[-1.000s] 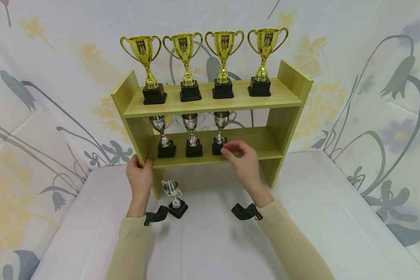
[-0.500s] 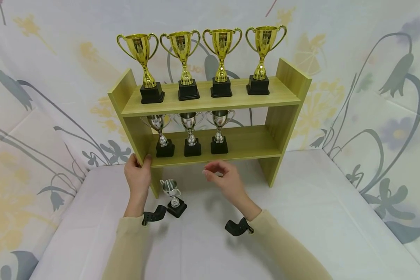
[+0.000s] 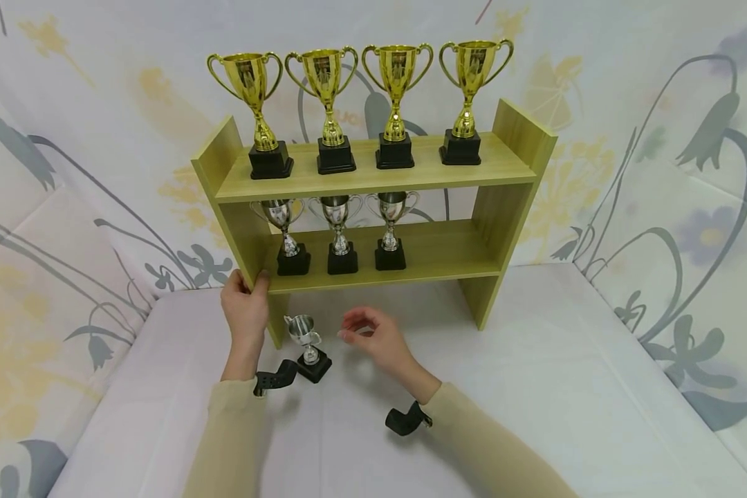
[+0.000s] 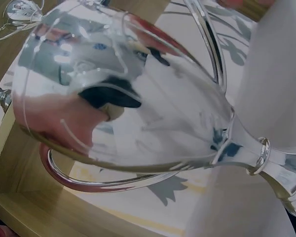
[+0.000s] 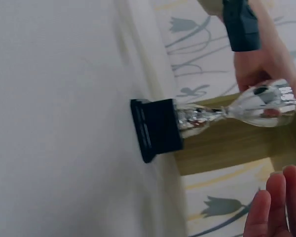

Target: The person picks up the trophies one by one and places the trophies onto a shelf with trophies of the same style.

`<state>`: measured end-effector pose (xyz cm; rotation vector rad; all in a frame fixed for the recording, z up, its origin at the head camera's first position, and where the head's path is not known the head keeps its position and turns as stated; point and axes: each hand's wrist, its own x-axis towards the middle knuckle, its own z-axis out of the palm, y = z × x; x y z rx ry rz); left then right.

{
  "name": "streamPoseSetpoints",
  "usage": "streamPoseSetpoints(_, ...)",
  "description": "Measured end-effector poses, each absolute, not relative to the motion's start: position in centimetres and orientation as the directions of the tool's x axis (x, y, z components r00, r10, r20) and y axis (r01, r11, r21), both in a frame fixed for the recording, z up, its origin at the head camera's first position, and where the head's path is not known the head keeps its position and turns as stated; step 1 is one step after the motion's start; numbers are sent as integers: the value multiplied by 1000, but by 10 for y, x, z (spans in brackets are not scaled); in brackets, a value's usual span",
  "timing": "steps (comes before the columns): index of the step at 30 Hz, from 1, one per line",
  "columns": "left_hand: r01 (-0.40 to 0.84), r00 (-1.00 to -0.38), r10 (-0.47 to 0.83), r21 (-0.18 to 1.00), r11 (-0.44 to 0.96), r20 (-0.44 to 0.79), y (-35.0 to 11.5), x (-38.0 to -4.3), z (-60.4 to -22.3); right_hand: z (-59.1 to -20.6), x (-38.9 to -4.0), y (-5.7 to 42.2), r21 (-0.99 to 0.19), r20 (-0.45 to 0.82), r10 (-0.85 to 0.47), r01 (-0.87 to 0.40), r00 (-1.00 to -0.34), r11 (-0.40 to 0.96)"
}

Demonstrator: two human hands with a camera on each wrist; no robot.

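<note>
A silver two-handled trophy cup [image 3: 310,355] on a black base stands on the white cloth, before the shelf's left leg. Its shiny bowl [image 4: 128,94] fills the left wrist view. My left hand [image 3: 246,309] grips the left side panel of the wooden shelf [image 3: 373,282], thumb in front and the other fingers partly hidden behind. To the right of that trophy, apart from it, my right hand [image 3: 378,342] hovers with loosely curved fingers and holds nothing. In the right wrist view its fingertips [image 5: 276,197] show beside the trophy [image 5: 202,117].
Several gold trophies [image 3: 395,90] line the shelf's top board. On the lower board, three silver trophies [image 3: 340,238] stand at left and centre, with bare board to their right. Black wrist cameras [image 3: 404,419] jut inward from both wrists. Flower-printed cloth [image 3: 660,207] hangs behind.
My right hand has moved down and left, from beside the rightmost silver trophy on the lower board toward the trophy on the cloth. My left hand has stayed on the panel.
</note>
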<state>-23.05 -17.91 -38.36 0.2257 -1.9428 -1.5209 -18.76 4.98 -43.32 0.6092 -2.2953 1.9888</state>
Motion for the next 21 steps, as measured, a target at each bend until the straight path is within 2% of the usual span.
streamPoseSetpoints(12,261,-779,-506,925,274,370,-178,-228,-380,-454,-188,26,-953,251,-326,-291,-911,80)
streamPoseSetpoints(21,244,-778,-528,939,244,339,-175,-227,-381,-457,-185,9,-962,214,-315,-255,-925,97)
